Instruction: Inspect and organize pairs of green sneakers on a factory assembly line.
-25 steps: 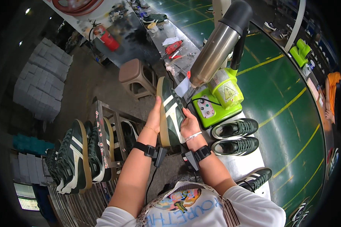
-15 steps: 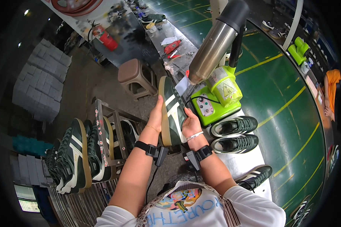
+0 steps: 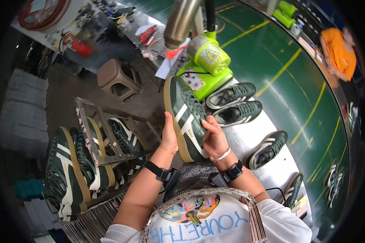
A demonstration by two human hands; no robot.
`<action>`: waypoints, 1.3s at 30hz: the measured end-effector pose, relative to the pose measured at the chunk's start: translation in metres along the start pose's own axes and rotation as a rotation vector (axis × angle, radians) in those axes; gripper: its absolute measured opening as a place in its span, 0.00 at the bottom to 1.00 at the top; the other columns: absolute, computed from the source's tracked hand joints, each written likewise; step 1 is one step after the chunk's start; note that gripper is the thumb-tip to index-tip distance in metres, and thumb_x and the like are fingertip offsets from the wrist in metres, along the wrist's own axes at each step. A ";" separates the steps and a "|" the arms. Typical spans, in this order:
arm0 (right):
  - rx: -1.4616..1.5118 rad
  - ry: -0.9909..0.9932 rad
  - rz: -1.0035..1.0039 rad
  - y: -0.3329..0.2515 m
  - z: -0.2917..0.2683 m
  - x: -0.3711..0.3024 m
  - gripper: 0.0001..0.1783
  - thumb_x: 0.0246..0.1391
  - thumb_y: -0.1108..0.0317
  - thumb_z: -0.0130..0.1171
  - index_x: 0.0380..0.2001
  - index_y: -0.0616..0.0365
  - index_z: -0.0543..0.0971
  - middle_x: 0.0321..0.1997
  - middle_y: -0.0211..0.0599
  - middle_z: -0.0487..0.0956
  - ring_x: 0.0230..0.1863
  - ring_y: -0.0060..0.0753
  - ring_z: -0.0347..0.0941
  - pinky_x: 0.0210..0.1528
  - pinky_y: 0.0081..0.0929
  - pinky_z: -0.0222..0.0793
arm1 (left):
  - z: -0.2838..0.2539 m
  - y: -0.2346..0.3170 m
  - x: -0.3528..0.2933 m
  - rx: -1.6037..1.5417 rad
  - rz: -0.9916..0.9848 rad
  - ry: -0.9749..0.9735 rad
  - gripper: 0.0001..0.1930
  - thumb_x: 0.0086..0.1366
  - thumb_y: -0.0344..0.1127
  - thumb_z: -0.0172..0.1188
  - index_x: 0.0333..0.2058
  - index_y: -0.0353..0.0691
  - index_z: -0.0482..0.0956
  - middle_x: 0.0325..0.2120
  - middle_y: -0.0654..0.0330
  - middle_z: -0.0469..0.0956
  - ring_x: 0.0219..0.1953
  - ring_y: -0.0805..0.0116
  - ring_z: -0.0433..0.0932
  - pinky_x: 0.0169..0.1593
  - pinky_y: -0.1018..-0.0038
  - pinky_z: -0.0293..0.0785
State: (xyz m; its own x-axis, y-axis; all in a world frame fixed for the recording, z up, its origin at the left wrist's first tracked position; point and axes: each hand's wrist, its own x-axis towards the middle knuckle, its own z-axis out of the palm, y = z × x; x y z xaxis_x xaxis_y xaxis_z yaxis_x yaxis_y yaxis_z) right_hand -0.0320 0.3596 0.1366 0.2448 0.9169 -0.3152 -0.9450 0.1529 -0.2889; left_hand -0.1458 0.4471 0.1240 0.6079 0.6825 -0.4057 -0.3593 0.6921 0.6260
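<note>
A dark green sneaker point(image 3: 181, 115) with white stripes and a tan gum sole is held up between my two hands, toe pointing away and side face turned up. My left hand point(image 3: 169, 133) grips it along the sole edge. My right hand point(image 3: 214, 139) closes on the heel and collar side, its thumb near the laces. Beyond the toe stands a lime-green machine point(image 3: 207, 83) with a control panel, and a metal nozzle cylinder point(image 3: 181, 24) hangs above it. Two matching sneakers point(image 3: 236, 114) sit side by side on the bench, right of the held one.
Another sneaker point(image 3: 267, 150) lies farther down the metal bench point(image 3: 253, 131). To the left, a metal rack point(image 3: 119, 157) holds several sneakers point(image 3: 65, 162). A brown stool point(image 3: 111, 77) and a red fire extinguisher point(image 3: 79, 45) are behind. Across the green surface point(image 3: 263, 60), a person in orange point(image 3: 340, 52) appears.
My view has swung to the right. The held sneaker is now farther from the nozzle and rolled to show more of its laces. Both hands still hold it.
</note>
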 end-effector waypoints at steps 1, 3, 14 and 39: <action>-0.005 0.027 -0.050 -0.002 -0.005 -0.010 0.09 0.50 0.76 0.53 0.25 0.49 0.65 0.32 0.26 0.72 0.38 0.23 0.69 0.44 0.22 0.64 | 0.004 -0.008 -0.001 -0.018 -0.037 -0.070 0.37 0.59 0.65 0.38 0.53 0.37 0.61 0.47 0.56 0.68 0.48 0.63 0.69 0.51 0.67 0.66; -0.005 0.085 -0.138 -0.007 -0.018 -0.032 0.09 0.49 0.76 0.53 0.25 0.49 0.65 0.32 0.25 0.72 0.37 0.22 0.69 0.43 0.21 0.64 | 0.015 -0.027 -0.003 -0.035 -0.119 -0.163 0.38 0.59 0.66 0.38 0.53 0.37 0.61 0.47 0.56 0.69 0.48 0.62 0.70 0.51 0.66 0.66; 0.059 0.345 -0.373 -0.053 -0.074 -0.162 0.09 0.51 0.76 0.52 0.27 0.52 0.63 0.30 0.27 0.70 0.34 0.21 0.69 0.40 0.18 0.66 | 0.094 -0.084 -0.044 0.470 -0.364 -0.322 0.30 0.60 0.43 0.53 0.59 0.52 0.52 0.51 0.63 0.62 0.53 0.69 0.62 0.55 0.70 0.60; 0.187 -0.334 -0.549 -0.118 -0.124 -0.297 0.38 0.44 0.63 0.63 0.56 0.42 0.54 0.38 0.36 0.69 0.33 0.28 0.65 0.32 0.21 0.63 | 0.247 -0.170 -0.073 0.291 -0.463 -0.514 0.17 0.59 0.44 0.51 0.40 0.36 0.71 0.33 0.57 0.76 0.35 0.68 0.75 0.42 0.73 0.72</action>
State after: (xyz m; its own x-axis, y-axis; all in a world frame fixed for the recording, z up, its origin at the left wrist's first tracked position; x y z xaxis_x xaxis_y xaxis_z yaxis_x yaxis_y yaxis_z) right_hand 0.0339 0.0234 0.1523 0.6493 0.7479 0.1382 -0.7312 0.6639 -0.1570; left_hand 0.0457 0.2215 0.2117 0.9312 0.0917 -0.3528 0.1719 0.7430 0.6468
